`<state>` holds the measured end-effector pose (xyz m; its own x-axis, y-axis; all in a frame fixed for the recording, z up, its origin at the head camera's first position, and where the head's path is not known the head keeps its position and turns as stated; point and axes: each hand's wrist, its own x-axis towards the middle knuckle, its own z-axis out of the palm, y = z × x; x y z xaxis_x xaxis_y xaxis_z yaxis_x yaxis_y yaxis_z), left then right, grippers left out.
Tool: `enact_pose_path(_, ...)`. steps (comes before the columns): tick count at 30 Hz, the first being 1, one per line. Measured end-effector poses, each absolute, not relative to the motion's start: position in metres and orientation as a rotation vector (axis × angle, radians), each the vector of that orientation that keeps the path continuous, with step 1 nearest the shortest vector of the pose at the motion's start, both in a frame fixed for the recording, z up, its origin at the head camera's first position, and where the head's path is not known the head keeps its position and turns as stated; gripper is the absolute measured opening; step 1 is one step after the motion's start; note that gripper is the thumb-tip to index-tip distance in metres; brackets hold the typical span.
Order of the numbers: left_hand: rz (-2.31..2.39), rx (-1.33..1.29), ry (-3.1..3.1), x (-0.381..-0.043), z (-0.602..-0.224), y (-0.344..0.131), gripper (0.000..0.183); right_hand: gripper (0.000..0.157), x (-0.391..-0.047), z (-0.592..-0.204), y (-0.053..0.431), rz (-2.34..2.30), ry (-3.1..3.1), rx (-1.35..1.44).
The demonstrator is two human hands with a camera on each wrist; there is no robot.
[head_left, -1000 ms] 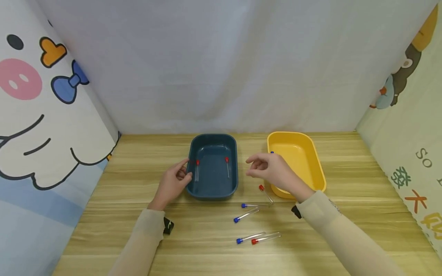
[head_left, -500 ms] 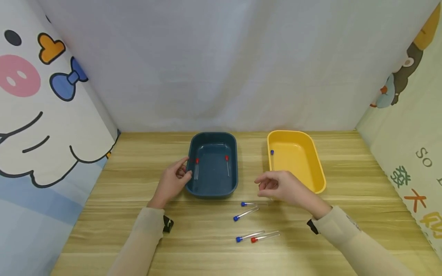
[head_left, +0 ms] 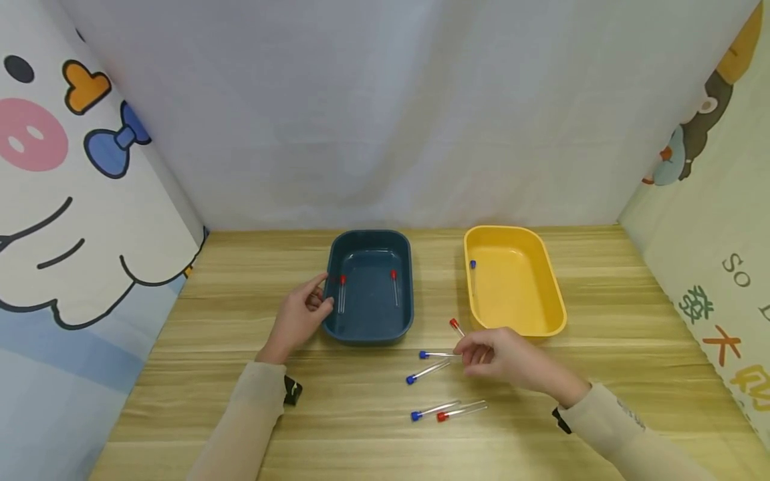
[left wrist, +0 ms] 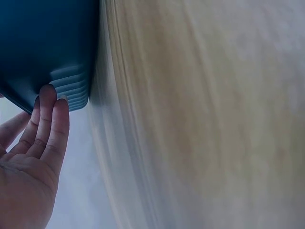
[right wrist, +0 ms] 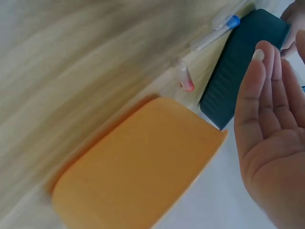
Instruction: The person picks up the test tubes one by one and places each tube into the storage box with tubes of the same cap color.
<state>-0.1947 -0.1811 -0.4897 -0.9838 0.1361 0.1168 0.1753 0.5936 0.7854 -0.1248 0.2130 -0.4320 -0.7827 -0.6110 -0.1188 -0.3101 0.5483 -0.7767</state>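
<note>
My left hand (head_left: 297, 317) rests at the left side of the dark blue tray (head_left: 368, 339). Its fingers (left wrist: 58, 114) lie nearly straight against the outer wall, with the thumb at the rim. My right hand (head_left: 508, 357) is low over the table in front of the yellow tray (head_left: 550, 331). Its fingertips overlap the clear end of a blue-capped test tube (head_left: 434, 355); in the right wrist view the fingers (right wrist: 250, 90) extend with nothing between them. A red-capped test tube (head_left: 454, 324) lies just behind, its clear end hidden by the hand.
Nearer the front lie two blue-capped tubes (head_left: 412, 379) and another red-capped tube (head_left: 444, 417). Two red-capped tubes (head_left: 343, 280) are inside the dark blue tray, and one blue-capped tube (head_left: 473, 266) is in the yellow tray. A pale curtain (head_left: 385, 133) hangs behind the table.
My right hand has moved from the yellow tray's left rim down and rightward to the tubes on the table, uncovering the tray's blue-capped tube. My left hand stays at the dark blue tray.
</note>
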Motion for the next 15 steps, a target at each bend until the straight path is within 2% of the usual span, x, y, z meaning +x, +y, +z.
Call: enact_pose_path(15,-1.37,-0.287,-2.748,-0.195,-0.492,-0.182,0.056,0.025,-0.103,-0.462,0.22,-1.137,2.292,-0.736)
